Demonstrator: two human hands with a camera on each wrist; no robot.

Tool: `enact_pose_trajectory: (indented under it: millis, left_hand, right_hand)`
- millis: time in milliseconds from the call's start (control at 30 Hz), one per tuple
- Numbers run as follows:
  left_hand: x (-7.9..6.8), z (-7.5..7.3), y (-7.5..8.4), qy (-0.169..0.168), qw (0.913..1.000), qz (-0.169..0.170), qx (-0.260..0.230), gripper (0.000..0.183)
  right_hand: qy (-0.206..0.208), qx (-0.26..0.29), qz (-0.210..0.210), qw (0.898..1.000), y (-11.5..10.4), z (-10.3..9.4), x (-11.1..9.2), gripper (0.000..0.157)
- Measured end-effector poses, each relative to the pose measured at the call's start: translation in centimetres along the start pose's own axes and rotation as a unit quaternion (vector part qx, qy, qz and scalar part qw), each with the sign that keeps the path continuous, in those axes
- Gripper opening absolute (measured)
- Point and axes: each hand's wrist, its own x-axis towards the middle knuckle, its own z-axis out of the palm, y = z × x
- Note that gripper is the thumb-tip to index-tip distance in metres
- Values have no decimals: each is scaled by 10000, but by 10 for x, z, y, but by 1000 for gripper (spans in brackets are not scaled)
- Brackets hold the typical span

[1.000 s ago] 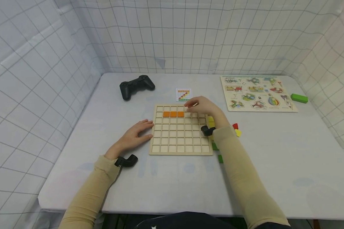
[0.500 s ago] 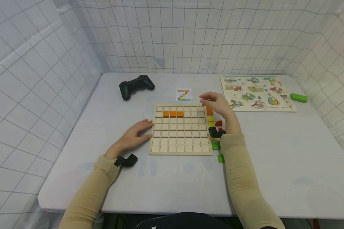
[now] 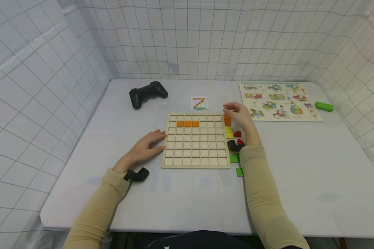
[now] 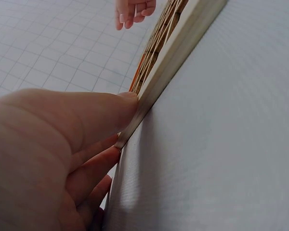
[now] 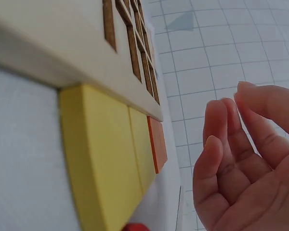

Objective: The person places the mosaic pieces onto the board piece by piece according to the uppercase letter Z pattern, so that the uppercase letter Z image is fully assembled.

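Note:
A wooden grid board (image 3: 195, 165) lies flat on the table, with three orange square tiles (image 3: 188, 123) in a row in its second row of cells. My left hand (image 3: 146, 147) touches the board's left edge; in the left wrist view its thumb (image 4: 113, 108) is against the wooden rim. My right hand (image 3: 240, 116) hovers over the board's top right corner, beside loose orange tiles (image 3: 227, 121). Its fingers bend loosely with nothing between them in the right wrist view. Yellow tiles (image 5: 118, 159) lie along the board's right side.
A small pattern card (image 3: 199, 103) lies behind the board. Red quarter-round pieces (image 3: 237, 134) and green tiles (image 3: 233, 158) lie near my right sleeve. A black game controller (image 3: 148, 93) sits back left; a picture puzzle board (image 3: 280, 102) and green block (image 3: 324, 106) are back right.
My right hand has moved right, from above the board's upper cells to the loose orange tiles beside its corner. My left hand stays at the board's edge.

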Motion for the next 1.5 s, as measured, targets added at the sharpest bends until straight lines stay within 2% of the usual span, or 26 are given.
enact_pose_trajectory:
  millis: [400,967,1500]
  left_hand:
    - [1,0,-1,-22,10000,-43,-37,52]
    - [0,-1,1,-46,9999,-128,-83,53]
    - [1,0,1,-58,9999,-101,-38,54]
  right_hand:
    - [-7,-37,317,9995,13,1,3,34]
    - [-44,-573,557,9968,18,3,4,35]
    - [-85,-727,560,9957,22,3,6,36]
